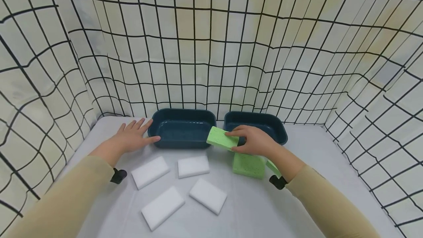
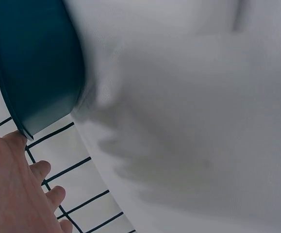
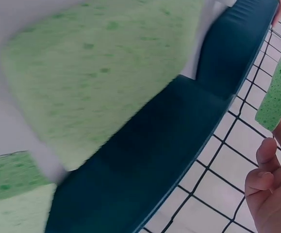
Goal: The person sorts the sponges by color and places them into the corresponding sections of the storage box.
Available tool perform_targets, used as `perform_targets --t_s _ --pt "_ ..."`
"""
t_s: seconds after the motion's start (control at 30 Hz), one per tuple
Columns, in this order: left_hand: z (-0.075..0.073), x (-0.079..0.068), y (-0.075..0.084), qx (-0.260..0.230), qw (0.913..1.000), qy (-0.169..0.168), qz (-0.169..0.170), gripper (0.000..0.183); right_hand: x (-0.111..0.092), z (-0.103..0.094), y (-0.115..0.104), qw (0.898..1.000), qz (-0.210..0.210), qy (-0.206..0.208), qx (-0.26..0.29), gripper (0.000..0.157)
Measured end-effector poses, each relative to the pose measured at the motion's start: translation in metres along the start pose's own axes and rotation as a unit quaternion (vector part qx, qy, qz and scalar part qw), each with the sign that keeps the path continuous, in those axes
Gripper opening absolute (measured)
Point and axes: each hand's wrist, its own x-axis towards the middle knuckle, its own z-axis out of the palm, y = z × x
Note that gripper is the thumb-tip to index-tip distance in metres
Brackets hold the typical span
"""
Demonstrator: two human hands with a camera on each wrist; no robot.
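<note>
R hand (image 1: 252, 140) pinches green sponge (image 1: 218, 138) near right front corner of L tub (image 1: 181, 144); poss. drop if pinch loosens, or rim snag if too low. L hand (image 1: 133, 137) spread wide, touching tub's left rim; nudge might skew it.

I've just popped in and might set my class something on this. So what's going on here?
A person's right hand pinches a green sponge near the gap between the left tray and the right tray, both dark blue. The left hand touches the outer end of the left tray. On the white-covered table, a second green sponge lies in front of the right tray, with a third green piece partly hidden beside it. Four white blocks lie nearer the person.
</note>
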Motion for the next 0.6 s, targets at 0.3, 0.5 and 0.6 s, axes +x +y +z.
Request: perform_targets --t_s 0.3,0.5,0.6 --pt "-0.001 -0.001 0.000 -0.009 0.9999 -0.001 -0.012 0.113 0.046 -0.005 -0.016 1.000 -0.022 -0.017 0.014 0.052" --pt "0.004 0.005 -0.002 -0.010 0.9998 -0.001 -0.018 0.114 0.075 -0.002 -0.027 0.998 -0.013 -0.052 0.012 0.050" --pt "0.005 0.008 0.000 -0.013 0.9997 -0.002 -0.022 0.114 0.089 -0.001 -0.031 0.997 -0.010 -0.072 0.015 0.050"
